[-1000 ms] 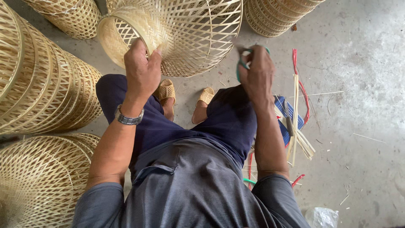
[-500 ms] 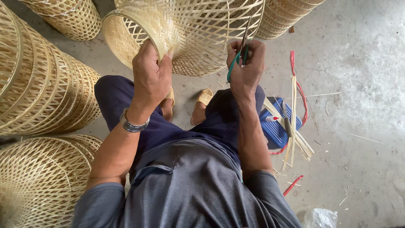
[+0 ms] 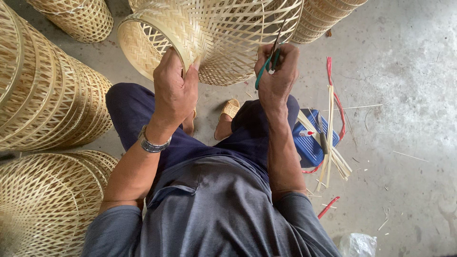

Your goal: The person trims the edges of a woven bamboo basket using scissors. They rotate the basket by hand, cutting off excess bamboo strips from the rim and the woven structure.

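Note:
A woven bamboo basket [image 3: 223, 33] lies tilted in front of my knees, its open rim toward the left. My left hand [image 3: 175, 88] grips that rim, thumb over the edge. My right hand [image 3: 276, 71] holds green-handled scissors [image 3: 267, 64], with the blades pointing up against the basket's open lattice. A metal watch sits on my left wrist.
Stacks of similar baskets stand at left [image 3: 45, 104], lower left [image 3: 43, 200] and along the top [image 3: 76, 16]. On the concrete floor at right lie a blue box [image 3: 312, 143], bamboo strips [image 3: 329, 133], red strips [image 3: 333, 81] and a plastic bag [image 3: 357, 245].
My right hand came up from the floor at right with the scissors and reached the basket. The basket has shifted right and closer, with my left hand still on its rim.

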